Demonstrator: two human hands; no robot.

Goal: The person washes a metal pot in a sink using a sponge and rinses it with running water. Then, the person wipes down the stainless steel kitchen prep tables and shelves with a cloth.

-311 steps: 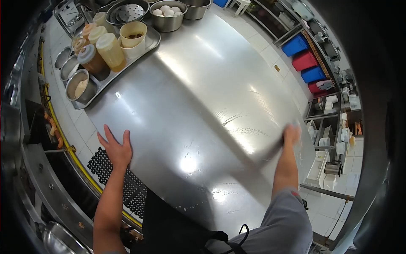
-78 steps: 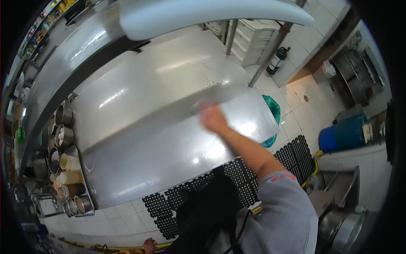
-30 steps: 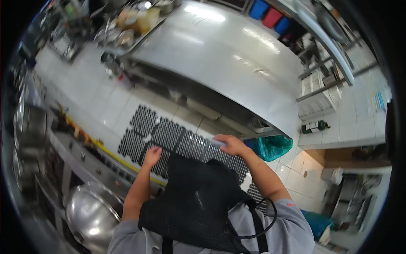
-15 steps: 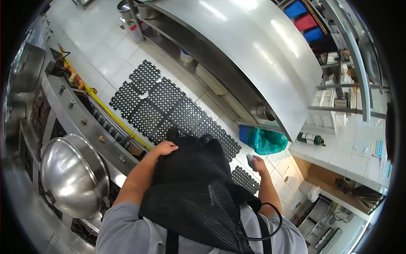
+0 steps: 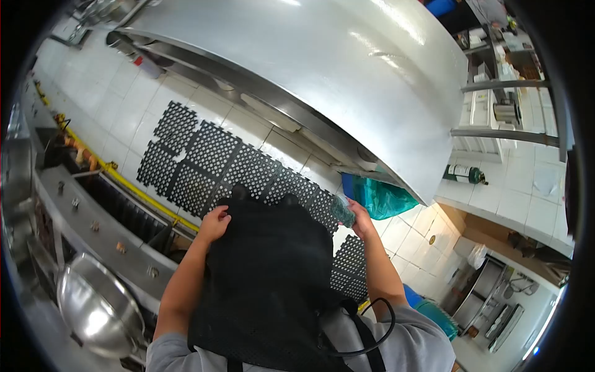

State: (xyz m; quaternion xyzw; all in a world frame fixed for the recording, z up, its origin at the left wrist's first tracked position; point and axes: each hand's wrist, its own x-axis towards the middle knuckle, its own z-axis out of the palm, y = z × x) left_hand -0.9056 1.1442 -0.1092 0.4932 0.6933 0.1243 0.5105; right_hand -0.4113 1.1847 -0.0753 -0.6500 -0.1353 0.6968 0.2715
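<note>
We see our right hand [image 5: 361, 218] with its fingers closed on 1 flat, dark green scouring pad [image 5: 344, 212], held over the black perforated rubber mat [image 5: 229, 164], near a translucent green plastic bag [image 5: 385, 199]. Our left hand [image 5: 215, 224] has loosely curled fingers beside our black cloth apron [image 5: 266, 260]; we cannot tell whether they grip it.

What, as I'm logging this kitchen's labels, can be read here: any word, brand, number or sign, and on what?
No text is readable.
Dark green cylinder: any print on its pale label is too small to read.
Greenish item in the right hand: no writing visible.
</note>
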